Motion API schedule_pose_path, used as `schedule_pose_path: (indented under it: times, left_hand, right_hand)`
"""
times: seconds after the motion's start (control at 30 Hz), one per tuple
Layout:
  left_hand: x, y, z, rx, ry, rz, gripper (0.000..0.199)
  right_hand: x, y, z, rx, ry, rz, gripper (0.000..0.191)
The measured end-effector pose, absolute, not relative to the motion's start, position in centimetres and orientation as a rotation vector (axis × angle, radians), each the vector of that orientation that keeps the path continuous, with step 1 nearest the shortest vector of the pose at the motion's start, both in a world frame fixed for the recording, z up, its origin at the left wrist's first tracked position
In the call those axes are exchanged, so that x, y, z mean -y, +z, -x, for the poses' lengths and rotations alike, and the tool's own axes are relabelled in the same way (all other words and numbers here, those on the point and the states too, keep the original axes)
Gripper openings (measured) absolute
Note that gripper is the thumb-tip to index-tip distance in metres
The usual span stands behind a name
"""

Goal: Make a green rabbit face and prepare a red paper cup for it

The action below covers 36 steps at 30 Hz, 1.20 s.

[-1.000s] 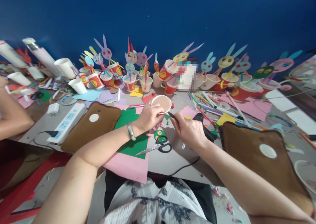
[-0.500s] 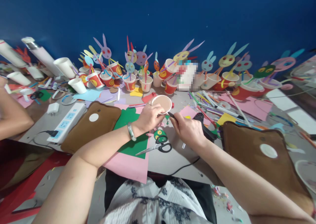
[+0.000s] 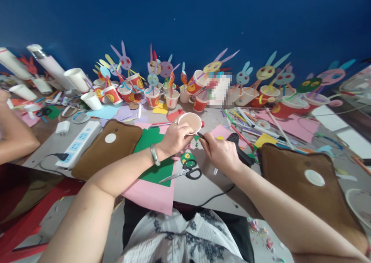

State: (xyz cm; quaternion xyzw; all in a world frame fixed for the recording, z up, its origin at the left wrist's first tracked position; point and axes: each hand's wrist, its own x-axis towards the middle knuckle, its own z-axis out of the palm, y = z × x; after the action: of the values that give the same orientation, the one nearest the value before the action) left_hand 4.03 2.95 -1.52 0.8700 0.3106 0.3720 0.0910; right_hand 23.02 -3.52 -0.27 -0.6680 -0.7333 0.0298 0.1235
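My left hand [image 3: 177,136] is closed round a paper cup [image 3: 190,121], tilted so its white rim and pale inside face me. In my right hand [image 3: 220,150] is a thin dark tool [image 3: 200,134], its tip at the lower right edge of the cup; my fingers hide the rest of it. Below the cup lie a green paper disc with yellow eyes [image 3: 187,158] and black-handled scissors [image 3: 182,173], the scissors' handles overlapping the disc. Green paper [image 3: 152,149] and pink paper [image 3: 153,196] are spread under my left forearm. A black glue gun [image 3: 242,151] lies just beyond my right hand.
Paper cups with rabbit-faced figures [image 3: 124,61] line the back by the blue wall. Brown pads [image 3: 107,149] lie on both sides, the left one beside a white power strip [image 3: 81,139]. Pens and straws [image 3: 249,122] are heaped at right. Another person's arm [image 3: 17,131] rests far left.
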Motion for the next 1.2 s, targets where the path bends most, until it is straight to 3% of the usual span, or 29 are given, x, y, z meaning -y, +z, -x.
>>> schedule_pose_path:
  times: [0.07, 0.2, 0.27, 0.53, 0.67, 1.2]
  left_hand:
    - [-2.9, -1.5, -4.0, -0.918, 1.118, -2.591, 0.019]
    - [-2.8, -1.5, -4.1, -0.902, 1.16, -2.571, 0.019]
    - [-3.0, -1.5, -4.1, -0.889, 1.202, -2.514, 0.019]
    - [-4.2, -1.4, -4.3, -0.912, 1.231, -1.939, 0.026]
    - [-3.9, -1.1, -4.4, -0.853, 1.123, -1.737, 0.012]
    - [-3.0, -0.3, -4.3, -0.758, 1.158, -1.976, 0.006]
  right_hand:
    - [3.6, -0.2, -23.0, 2.136, 0.15, 1.918, 0.038]
    - [3.3, 0.4, -23.1, 2.002, 0.719, 1.639, 0.037]
    - [3.2, 0.5, -23.1, 1.931, 0.798, 1.612, 0.037]
    - [3.5, 0.3, -22.9, 1.83, 0.739, 1.622, 0.039]
    - [3.6, 0.5, -22.8, 1.837, 0.716, 1.588, 0.04]
    - [3.8, 1.0, -23.1, 1.92, 0.535, 1.664, 0.037]
